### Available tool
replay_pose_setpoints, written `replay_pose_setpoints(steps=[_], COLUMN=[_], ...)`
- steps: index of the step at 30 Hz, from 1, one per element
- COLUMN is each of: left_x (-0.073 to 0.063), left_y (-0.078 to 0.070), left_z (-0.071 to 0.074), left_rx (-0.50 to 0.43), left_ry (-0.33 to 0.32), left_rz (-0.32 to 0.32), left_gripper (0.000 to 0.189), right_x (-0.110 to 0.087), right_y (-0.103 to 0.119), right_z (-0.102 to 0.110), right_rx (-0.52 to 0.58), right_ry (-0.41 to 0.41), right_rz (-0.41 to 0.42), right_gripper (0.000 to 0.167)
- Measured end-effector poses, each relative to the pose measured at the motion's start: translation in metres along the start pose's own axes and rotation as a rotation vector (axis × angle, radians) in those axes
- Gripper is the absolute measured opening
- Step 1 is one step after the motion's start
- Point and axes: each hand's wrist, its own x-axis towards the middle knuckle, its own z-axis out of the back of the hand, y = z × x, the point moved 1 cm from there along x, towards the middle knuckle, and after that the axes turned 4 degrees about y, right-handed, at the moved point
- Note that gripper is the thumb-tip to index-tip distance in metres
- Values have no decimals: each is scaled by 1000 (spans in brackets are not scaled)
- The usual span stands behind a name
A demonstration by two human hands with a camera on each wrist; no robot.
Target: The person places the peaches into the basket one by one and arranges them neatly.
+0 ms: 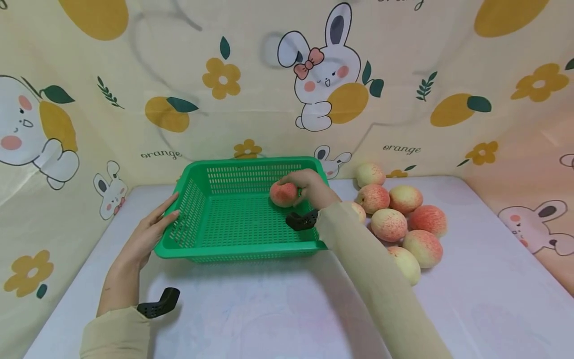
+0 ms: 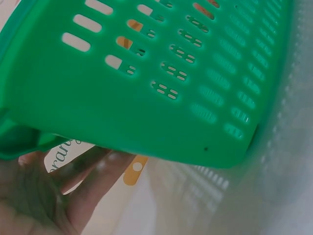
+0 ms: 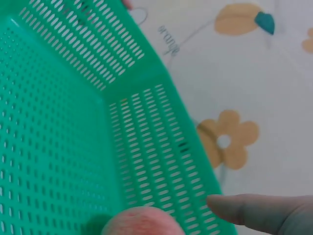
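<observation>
A green plastic basket [image 1: 237, 249] with slotted walls stands on the table. Inside it, toward the right back corner, my right hand [image 1: 309, 187] holds a peach [image 1: 283, 194] above or at the basket floor; I cannot tell if it touches. In the right wrist view, the top of that peach [image 3: 143, 223] shows at the bottom edge, and one finger [image 3: 259, 210] stretches toward the rim. My left hand [image 1: 145, 237] touches the basket's left side from outside. Its fingers [image 2: 98, 181] look straight against the green wall in the left wrist view.
Several loose peaches [image 1: 389, 225] lie grouped on the table [image 1: 471, 279] right of the basket, partly hidden by the right sleeve [image 1: 367, 264]. Behind hangs a cream cloth [image 1: 260, 119] printed with rabbits and oranges. A black device [image 1: 159, 304] sits at each wrist.
</observation>
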Motion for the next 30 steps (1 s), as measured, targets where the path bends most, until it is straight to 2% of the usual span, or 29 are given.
replay_pose_setpoints(steps=[4, 7, 8, 9, 11, 13, 15, 16, 20, 30], left_x=[0, 0, 0, 0, 0, 0, 1, 1, 0, -1], left_y=[-1, -2, -2, -1, -1, 0, 0, 0, 1, 0], left_z=[-1, 0, 0, 0, 1, 1, 1, 1, 1, 2], left_rx=[5, 14, 24, 24, 27, 30, 24, 21, 21, 62], left_ry=[3, 5, 4, 5, 8, 11, 13, 15, 14, 8], left_rz=[-6, -6, -5, -4, -1, 0, 2, 1, 3, 1], left_gripper=[65, 65, 65, 66, 66, 66, 67, 67, 67, 67], right_x=[-5, -16, -20, -26, -35, -42, -47, -48, -53, -72], right_y=[3, 6, 6, 4, 2, 0, 2, 4, 11, -1], right_z=[4, 7, 8, 11, 15, 17, 18, 16, 15, 28], right_rx=[55, 112, 112, 65, 61, 74, 120, 192, 264, 269], right_ry=[14, 67, 88, 118, 151, 165, 190, 188, 218, 279], right_rz=[20, 56, 83, 144, 222, 266, 256, 209, 148, 250], right_gripper=[31, 47, 49, 48, 42, 39, 44, 47, 58, 57])
